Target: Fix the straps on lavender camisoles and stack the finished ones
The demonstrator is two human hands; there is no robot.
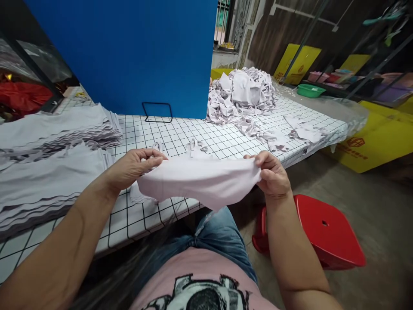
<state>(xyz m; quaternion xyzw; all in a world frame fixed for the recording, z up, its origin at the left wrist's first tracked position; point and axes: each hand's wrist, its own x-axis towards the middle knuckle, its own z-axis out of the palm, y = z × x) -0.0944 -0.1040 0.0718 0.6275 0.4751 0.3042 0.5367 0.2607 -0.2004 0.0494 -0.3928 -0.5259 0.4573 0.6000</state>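
Note:
A pale pinkish-white piece of fabric is stretched between my two hands above the near edge of the table. My left hand pinches its upper left corner between thumb and fingers. At the other end, my right hand grips the upper right corner. The fabric's lower edge sags toward my lap. Behind it, small looped scraps of the same cloth lie on the table. More of this material shows under the left part of the held piece.
Stacks of cut cloth cover the left of the grid-patterned table. A blue board stands behind on a wire support. Farther right rises a heap of fabric pieces. A red stool stands beside me at right.

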